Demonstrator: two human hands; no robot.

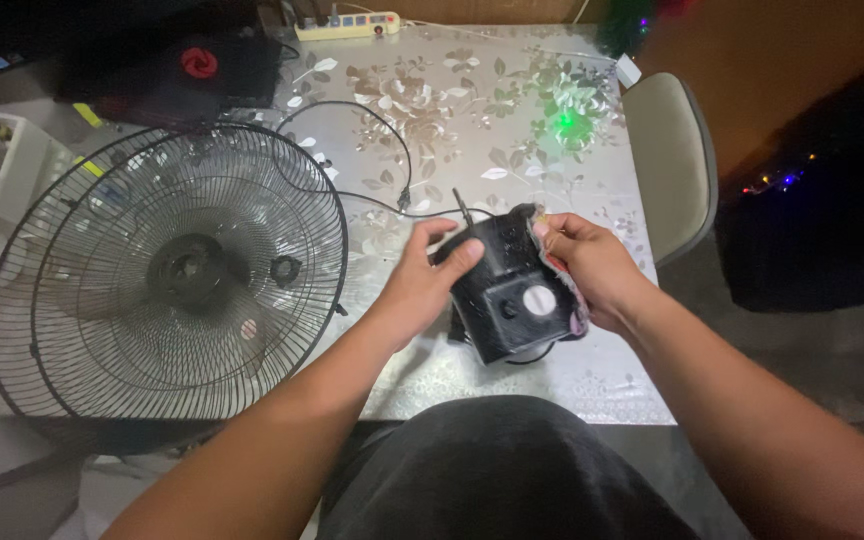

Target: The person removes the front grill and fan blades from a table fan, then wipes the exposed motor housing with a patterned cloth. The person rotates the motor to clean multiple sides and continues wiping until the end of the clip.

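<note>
A black boxy fan motor housing [507, 290] with a white round spot on its near face and a thin shaft sticking up at its far end is held just above the table. My left hand [422, 285] grips its left side, thumb on top. My right hand [592, 270] holds its right side together with a cloth [564, 285] pressed against the housing. A black cable [397, 165] runs from the housing across the table.
Two round black wire fan grilles [167, 275] lie stacked at the left, overhanging the flowered table [512, 110]. A power strip [347, 25] sits at the far edge. A beige chair [672, 160] stands at the right. Dark clutter fills the far left corner.
</note>
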